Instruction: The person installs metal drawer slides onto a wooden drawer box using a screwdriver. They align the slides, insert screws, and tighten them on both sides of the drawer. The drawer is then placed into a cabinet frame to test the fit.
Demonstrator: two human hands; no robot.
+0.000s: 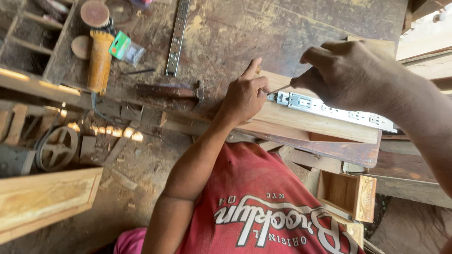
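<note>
A silver metal drawer slide (329,110) lies along a pale wooden board (320,126) on the workbench. My left hand (245,96) grips the board at the slide's left end, fingers curled and the forefinger raised. My right hand (351,75) comes in from the right, closed around a thin screwdriver-like tool (278,89). The tool's tip meets the slide's end, right beside my left fingers. What sits under the tip is hidden. My red shirt fills the lower middle of the view.
On the worn bench top lie a yellow angle grinder (100,61), a green packet (123,47), a second drawer slide (176,37) and a hammer (169,90). A small wooden drawer box (348,193) sits at lower right, a carved panel (42,200) at lower left, beside a pulley wheel (56,148).
</note>
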